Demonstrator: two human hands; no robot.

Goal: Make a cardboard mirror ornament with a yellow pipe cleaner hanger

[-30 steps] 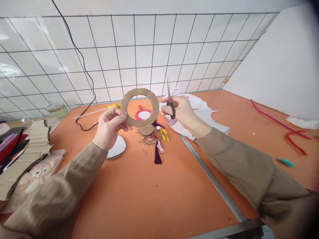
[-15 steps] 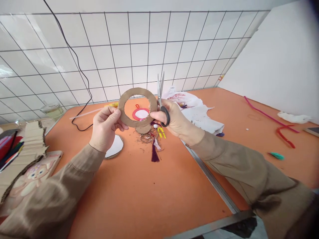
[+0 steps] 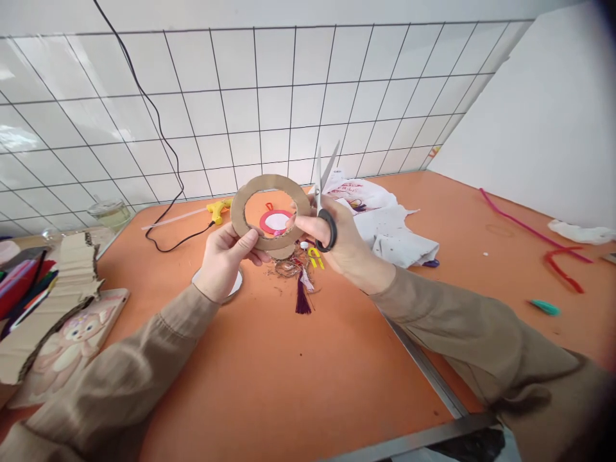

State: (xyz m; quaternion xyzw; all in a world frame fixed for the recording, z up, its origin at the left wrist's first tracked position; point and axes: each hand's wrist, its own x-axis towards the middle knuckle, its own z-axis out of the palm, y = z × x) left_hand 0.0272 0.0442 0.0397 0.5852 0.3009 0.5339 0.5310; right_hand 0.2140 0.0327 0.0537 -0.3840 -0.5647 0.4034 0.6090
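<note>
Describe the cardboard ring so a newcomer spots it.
Find the orange table. Above it, the left hand grips the brown cardboard ring, beside scissors in the right hand. Unlike the red-rimmed disc visible through it, the ring's centre is open.

I count 1 left hand [image 3: 221,260], 1 right hand [image 3: 353,247], 1 cardboard ring [image 3: 238,208], 1 pair of scissors [image 3: 318,187], 1 yellow glue gun [image 3: 219,210], 1 red-rimmed disc [image 3: 276,221], 1 purple tassel [image 3: 302,301], 1 teal scrap [image 3: 545,307].

White tiled wall [image 3: 274,109] behind orange table [image 3: 250,378].
</note>
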